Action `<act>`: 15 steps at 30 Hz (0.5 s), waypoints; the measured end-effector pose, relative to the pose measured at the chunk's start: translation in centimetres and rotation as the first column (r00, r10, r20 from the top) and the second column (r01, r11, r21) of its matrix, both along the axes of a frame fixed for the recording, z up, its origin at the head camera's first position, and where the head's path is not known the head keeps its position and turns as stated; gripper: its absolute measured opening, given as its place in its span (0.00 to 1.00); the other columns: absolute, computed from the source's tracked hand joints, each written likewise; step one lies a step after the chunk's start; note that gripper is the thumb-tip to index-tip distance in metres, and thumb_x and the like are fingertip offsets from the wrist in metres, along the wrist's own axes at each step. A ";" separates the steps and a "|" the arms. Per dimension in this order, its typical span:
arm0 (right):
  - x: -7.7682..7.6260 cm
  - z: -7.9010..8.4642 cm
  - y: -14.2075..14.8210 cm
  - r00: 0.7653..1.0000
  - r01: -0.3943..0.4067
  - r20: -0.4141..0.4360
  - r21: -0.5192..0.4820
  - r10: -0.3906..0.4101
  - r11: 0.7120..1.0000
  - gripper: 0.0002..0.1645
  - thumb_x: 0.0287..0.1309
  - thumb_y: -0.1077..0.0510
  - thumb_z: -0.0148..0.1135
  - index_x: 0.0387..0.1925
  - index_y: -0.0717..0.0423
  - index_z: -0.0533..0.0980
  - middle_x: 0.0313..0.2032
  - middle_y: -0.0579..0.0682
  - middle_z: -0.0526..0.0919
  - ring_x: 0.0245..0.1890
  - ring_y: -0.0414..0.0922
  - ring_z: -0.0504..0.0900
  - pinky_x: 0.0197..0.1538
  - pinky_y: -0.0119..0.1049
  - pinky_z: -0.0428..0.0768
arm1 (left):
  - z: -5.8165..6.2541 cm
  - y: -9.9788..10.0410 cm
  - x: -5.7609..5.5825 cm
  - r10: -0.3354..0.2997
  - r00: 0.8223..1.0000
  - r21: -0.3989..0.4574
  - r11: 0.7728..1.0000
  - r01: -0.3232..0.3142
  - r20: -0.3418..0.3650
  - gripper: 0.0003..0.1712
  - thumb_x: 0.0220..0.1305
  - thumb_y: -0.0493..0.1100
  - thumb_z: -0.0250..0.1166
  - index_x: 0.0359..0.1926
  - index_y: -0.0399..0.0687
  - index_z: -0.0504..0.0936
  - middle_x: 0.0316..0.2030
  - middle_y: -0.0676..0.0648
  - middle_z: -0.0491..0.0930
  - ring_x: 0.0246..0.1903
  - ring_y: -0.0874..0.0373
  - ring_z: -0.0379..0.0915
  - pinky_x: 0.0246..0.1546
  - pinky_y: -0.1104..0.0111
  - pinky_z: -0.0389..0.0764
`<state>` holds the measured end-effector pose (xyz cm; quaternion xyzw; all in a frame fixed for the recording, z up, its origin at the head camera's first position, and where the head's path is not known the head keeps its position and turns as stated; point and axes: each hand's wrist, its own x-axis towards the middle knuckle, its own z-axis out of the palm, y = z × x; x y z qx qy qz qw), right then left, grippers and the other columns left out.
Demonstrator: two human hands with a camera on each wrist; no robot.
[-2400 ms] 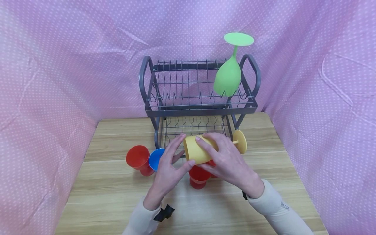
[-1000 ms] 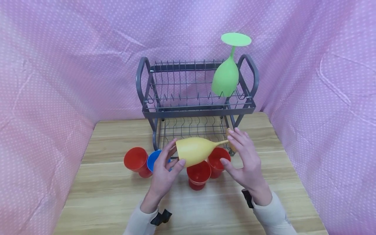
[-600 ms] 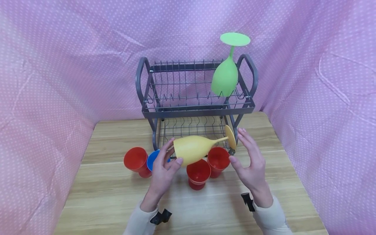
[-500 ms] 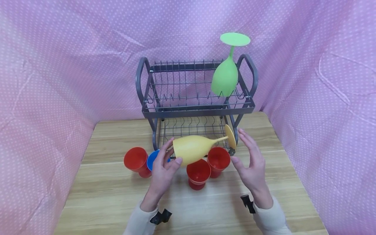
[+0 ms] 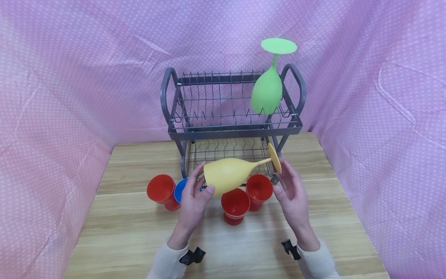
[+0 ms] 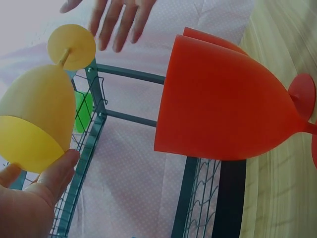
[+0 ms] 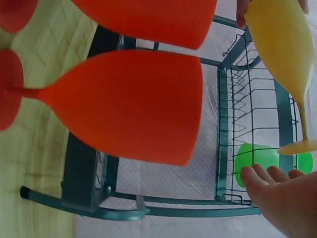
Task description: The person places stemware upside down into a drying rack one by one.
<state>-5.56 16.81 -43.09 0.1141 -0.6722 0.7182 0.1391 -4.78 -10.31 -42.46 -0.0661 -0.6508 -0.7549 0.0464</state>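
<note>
A yellow plastic goblet (image 5: 228, 174) lies sideways in the air, its bowl to the left and its foot to the right, slightly raised. My left hand (image 5: 191, 205) pinches the bowl at the rim, thumb on the near side and fingers on the far side. Close by the foot is my right hand (image 5: 292, 199), fingers extended; in the right wrist view these fingers (image 7: 262, 181) sit a little apart from the foot. Below the yellow goblet stand two upright red goblets (image 5: 235, 205), which loom large in both wrist views.
Behind the hands stands a two-tier dark dish rack (image 5: 237, 134). A green goblet (image 5: 266, 91) rests upside down at the right of its upper tier. To the left, another red goblet (image 5: 161, 188) and a blue goblet (image 5: 181, 189) stand on the wooden table (image 5: 115, 232).
My right hand has let go of the yellow bowl, moved right to the foot, drawn away from it and come back close. The goblet has shifted left, its foot tipped a little higher.
</note>
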 end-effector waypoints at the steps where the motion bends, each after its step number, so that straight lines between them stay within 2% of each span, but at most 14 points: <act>1: 0.1 -0.1 -0.1 1.000 -0.003 0.016 -0.004 0.003 1.000 0.41 0.64 0.76 0.56 0.77 0.60 0.61 0.73 0.56 0.69 0.72 0.46 0.70 0.71 0.33 0.68 | 0.1 0.1 0.0 0.001 1.000 0.001 1.000 -0.001 0.001 0.40 0.69 0.35 0.63 0.79 0.47 0.58 0.73 0.43 0.60 0.72 0.42 0.63 0.54 0.62 0.83; 8: 0.0 -0.7 -0.7 0.997 -0.045 0.059 -0.038 0.047 0.998 0.38 0.66 0.76 0.54 0.76 0.63 0.61 0.74 0.61 0.67 0.74 0.49 0.68 0.71 0.37 0.68 | 0.3 0.6 0.0 0.010 1.000 0.000 1.000 -0.010 -0.004 0.41 0.69 0.37 0.64 0.79 0.48 0.58 0.73 0.45 0.62 0.71 0.45 0.65 0.55 0.60 0.83; 15: 0.1 -1.0 -1.9 0.992 -0.062 0.113 -0.010 0.062 0.998 0.38 0.67 0.74 0.54 0.77 0.57 0.62 0.72 0.55 0.70 0.72 0.47 0.70 0.69 0.35 0.71 | 0.5 1.1 0.0 -0.001 1.000 0.022 1.000 0.001 -0.004 0.42 0.69 0.36 0.65 0.79 0.47 0.58 0.72 0.45 0.62 0.71 0.45 0.65 0.56 0.58 0.82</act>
